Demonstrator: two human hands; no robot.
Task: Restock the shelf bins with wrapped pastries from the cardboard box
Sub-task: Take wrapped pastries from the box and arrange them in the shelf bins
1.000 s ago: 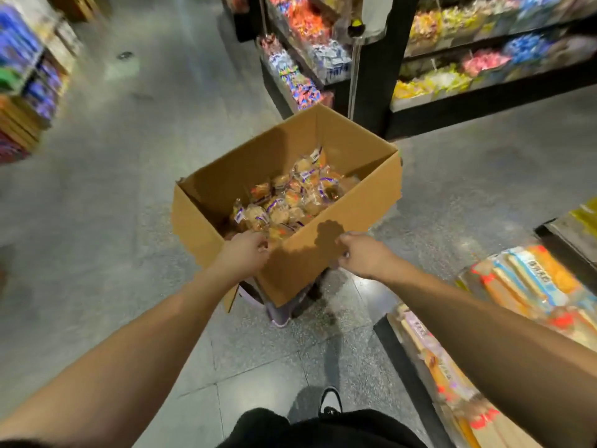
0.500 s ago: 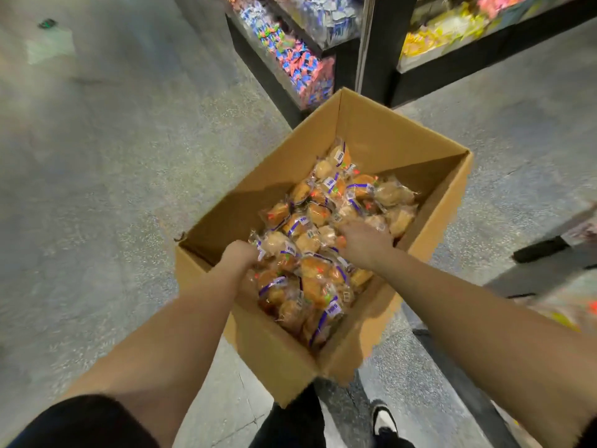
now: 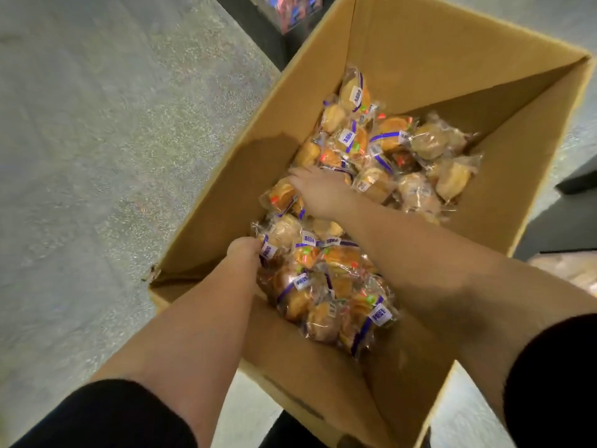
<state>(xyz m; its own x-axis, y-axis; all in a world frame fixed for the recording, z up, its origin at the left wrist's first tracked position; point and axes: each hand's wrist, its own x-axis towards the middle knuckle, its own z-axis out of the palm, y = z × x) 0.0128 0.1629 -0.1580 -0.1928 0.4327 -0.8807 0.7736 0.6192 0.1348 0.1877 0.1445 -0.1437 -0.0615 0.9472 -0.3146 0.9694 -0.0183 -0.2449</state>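
An open cardboard box [image 3: 416, 50] fills the head view, with several wrapped pastries [image 3: 339, 282] in clear packets with purple bands piled inside. Both my hands are down in the box. My left hand [image 3: 244, 252] is curled at the left edge of the pile and grips the wrapper of a pastry [image 3: 277, 234]. Further in, my right hand [image 3: 318, 190] lies on top of the pile, thumb stretched left beside another pastry [image 3: 281, 194]. Its fingers are buried among the packets and hidden.
Grey speckled floor [image 3: 97, 140] lies left of the box. The dark base of a shelf unit [image 3: 261, 30] with colourful packets [image 3: 297, 11] stands beyond the box's far corner. Another dark shelf edge [image 3: 578, 185] shows at the right.
The view has dropped close over the box. My hands left its near rim and went inside; the right hand moved deeper and leftward, while the left settled on a pastry at the pile's edge.
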